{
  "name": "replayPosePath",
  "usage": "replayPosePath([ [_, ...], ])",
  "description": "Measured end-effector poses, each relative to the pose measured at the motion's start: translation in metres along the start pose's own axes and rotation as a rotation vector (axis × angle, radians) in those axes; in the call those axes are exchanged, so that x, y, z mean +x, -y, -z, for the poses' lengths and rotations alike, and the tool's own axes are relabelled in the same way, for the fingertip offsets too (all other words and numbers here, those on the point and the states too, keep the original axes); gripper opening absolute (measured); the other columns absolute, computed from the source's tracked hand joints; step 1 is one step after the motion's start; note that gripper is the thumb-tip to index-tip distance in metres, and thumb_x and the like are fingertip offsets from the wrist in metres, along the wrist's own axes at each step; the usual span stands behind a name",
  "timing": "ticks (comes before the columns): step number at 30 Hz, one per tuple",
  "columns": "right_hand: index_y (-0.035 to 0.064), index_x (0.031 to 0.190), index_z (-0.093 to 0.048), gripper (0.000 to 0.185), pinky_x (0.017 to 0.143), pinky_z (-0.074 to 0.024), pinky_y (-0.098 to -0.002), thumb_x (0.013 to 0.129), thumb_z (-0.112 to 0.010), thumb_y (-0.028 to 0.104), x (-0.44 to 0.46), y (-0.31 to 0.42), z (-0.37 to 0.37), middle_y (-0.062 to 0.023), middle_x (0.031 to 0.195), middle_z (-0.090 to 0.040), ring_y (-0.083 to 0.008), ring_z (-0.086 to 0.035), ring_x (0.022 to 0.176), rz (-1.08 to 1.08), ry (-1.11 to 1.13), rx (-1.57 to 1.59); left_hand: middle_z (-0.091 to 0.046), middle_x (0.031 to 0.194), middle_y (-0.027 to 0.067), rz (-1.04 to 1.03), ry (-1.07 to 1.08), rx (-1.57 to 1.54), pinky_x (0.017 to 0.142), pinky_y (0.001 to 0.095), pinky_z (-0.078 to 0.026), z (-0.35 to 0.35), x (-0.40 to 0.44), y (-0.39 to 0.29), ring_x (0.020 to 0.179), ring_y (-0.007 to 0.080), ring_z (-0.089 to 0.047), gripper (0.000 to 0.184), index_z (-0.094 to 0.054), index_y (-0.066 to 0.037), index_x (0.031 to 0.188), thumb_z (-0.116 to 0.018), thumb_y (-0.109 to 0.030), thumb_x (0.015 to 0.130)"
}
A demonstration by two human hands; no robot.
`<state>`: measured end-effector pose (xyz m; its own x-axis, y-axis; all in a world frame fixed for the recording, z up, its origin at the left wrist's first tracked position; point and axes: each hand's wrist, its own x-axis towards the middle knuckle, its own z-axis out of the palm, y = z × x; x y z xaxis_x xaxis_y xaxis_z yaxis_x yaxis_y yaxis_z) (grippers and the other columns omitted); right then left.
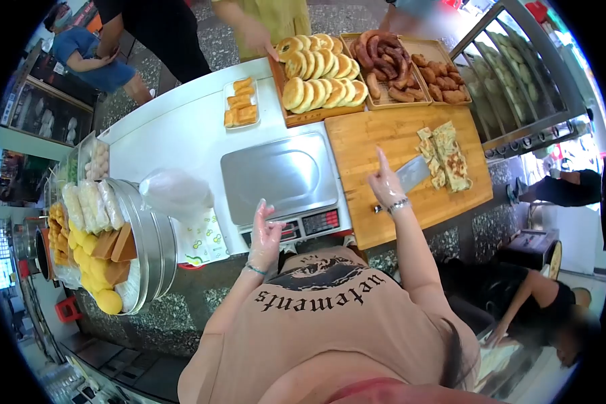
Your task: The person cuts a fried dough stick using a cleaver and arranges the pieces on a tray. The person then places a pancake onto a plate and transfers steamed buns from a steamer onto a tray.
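Note:
My left hand (266, 239), in a clear plastic glove, is held in front of the scale's keypad (320, 222) with its fingers apart and nothing in them. The scale's steel pan (279, 176) lies just beyond it. My right hand (385, 183), also gloved, hovers over the wooden cutting board (357, 151), its index finger stretched out towards the far side. Beneath and beside this hand lies a cleaver (414, 173), its handle partly hidden by my wrist. Right of the blade are a folded flatbread (451, 158) and cut pieces (432, 151).
Behind the board stand trays of round flatbreads (323, 71), sausages (387, 57) and brown fried pieces (443, 79). A person's hand (252, 37) touches the flatbread tray. Left are fried blocks (240, 101), plastic bags (175, 192) and a steamer (158, 249) with yellow buns.

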<state>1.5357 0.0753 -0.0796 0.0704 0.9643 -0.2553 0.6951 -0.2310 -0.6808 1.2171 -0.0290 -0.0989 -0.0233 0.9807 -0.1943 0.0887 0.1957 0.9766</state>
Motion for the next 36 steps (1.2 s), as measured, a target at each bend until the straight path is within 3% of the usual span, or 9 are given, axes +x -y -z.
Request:
replayPosePath([
  [5, 0.0047, 0.145, -0.020, 0.073, 0.077, -0.0476, -0.0422, 0.082, -0.054, 0.014, 0.007, -0.167, 0.036, -0.0222, 0.084, -0.064, -0.0369, -0.062, 0.082, 0.050, 0.051, -0.081, -0.042, 0.130, 0.0182, 0.005, -0.051, -0.008, 0.083, 0.0283, -0.047, -0.121, -0.001, 0.003, 0.089, 0.0138, -0.057, 0.069, -0.016, -0.005, 0.147, -0.051, 0.001, 0.088],
  [8, 0.0043, 0.144, -0.021, 0.073, 0.080, -0.0472, -0.0432, 0.081, -0.057, 0.015, -0.008, -0.190, 0.075, -0.0230, 0.089, -0.064, -0.0380, -0.061, 0.088, -0.065, 0.283, -0.163, -0.046, 0.128, 0.0173, 0.037, -0.089, -0.021, 0.082, 0.0290, -0.048, -0.187, 0.001, 0.000, 0.089, 0.0138, -0.057, 0.067, -0.017, -0.006, 0.146, -0.051, -0.002, 0.088],
  [14, 0.0056, 0.143, -0.026, 0.071, 0.077, -0.0474, -0.0455, 0.081, -0.059, 0.017, 0.005, -0.245, 0.083, -0.0200, 0.084, -0.064, -0.0377, -0.061, 0.082, 0.031, 0.270, -0.098, -0.052, 0.121, 0.0146, 0.005, -0.078, 0.182, 0.086, 0.0326, -0.046, -0.221, 0.053, -0.037, 0.097, 0.0179, -0.057, 0.060, -0.026, -0.005, 0.143, -0.052, -0.012, 0.090],
  [17, 0.0079, 0.133, -0.045, 0.055, 0.070, -0.0491, -0.0438, 0.081, -0.059, 0.018, 0.023, -0.281, 0.114, -0.0173, 0.076, -0.064, -0.0352, -0.062, 0.073, -0.026, -0.254, -0.021, -0.052, 0.120, 0.0142, -0.053, -0.086, 0.074, 0.087, 0.0335, -0.046, -0.229, 0.087, -0.058, 0.096, 0.0189, -0.057, 0.058, -0.026, -0.005, 0.143, -0.051, -0.012, 0.091],
  [20, 0.0073, 0.107, -0.066, 0.026, 0.066, -0.0486, -0.0354, 0.087, -0.055, 0.021, 0.038, -0.313, 0.252, -0.0153, 0.076, -0.065, -0.0234, -0.061, 0.068, -0.069, -0.684, -0.155, -0.051, 0.119, 0.0137, -0.007, 0.044, 0.030, 0.083, 0.0315, -0.047, -0.269, 0.109, -0.032, 0.093, 0.0183, -0.056, 0.061, -0.027, -0.005, 0.143, -0.052, -0.004, 0.088],
  [21, 0.0045, 0.097, -0.069, 0.022, 0.066, -0.0481, -0.0354, 0.088, -0.057, 0.020, 0.029, -0.316, 0.292, -0.0124, 0.077, -0.067, -0.0201, -0.060, 0.068, -0.226, -0.773, 0.153, -0.051, 0.119, 0.0137, -0.012, 0.149, 0.041, 0.083, 0.0315, -0.047, -0.281, 0.114, -0.021, 0.093, 0.0183, -0.056, 0.061, -0.027, -0.005, 0.143, -0.052, -0.004, 0.088],
  [22, 0.0015, 0.092, -0.069, 0.025, 0.064, -0.0466, -0.0332, 0.087, -0.058, 0.024, 0.014, -0.340, 0.328, -0.0070, 0.075, -0.066, -0.0151, -0.058, 0.067, -0.074, -0.925, 0.195, -0.051, 0.119, 0.0143, 0.045, 0.244, 0.038, 0.083, 0.0312, -0.047, -0.292, 0.119, -0.010, 0.093, 0.0183, -0.056, 0.061, -0.027, -0.004, 0.143, -0.053, -0.005, 0.088],
  [28, 0.0095, 0.076, -0.066, 0.023, 0.051, -0.0279, -0.0219, 0.088, -0.057, 0.027, -0.063, -0.359, 0.486, 0.0073, 0.061, -0.042, -0.0044, -0.037, 0.055, -0.290, -1.049, 0.425, -0.050, 0.118, 0.0132, 0.152, 0.408, 0.191, 0.085, 0.0309, -0.046, -0.373, 0.087, 0.010, 0.097, 0.0191, -0.056, 0.057, -0.031, -0.007, 0.141, -0.052, -0.004, 0.088],
  [36, 0.0092, 0.119, -0.062, 0.029, 0.048, -0.0325, -0.0166, 0.097, -0.051, 0.024, -0.108, -0.557, 0.604, 0.0055, 0.069, -0.050, -0.0021, -0.041, 0.055, -0.280, -0.747, 0.253, -0.054, 0.117, 0.0196, -0.030, 0.380, 0.513, 0.087, 0.0372, -0.046, -0.523, 0.042, 0.030, 0.097, 0.0305, -0.058, 0.051, -0.038, -0.003, 0.133, -0.053, -0.012, 0.085],
])
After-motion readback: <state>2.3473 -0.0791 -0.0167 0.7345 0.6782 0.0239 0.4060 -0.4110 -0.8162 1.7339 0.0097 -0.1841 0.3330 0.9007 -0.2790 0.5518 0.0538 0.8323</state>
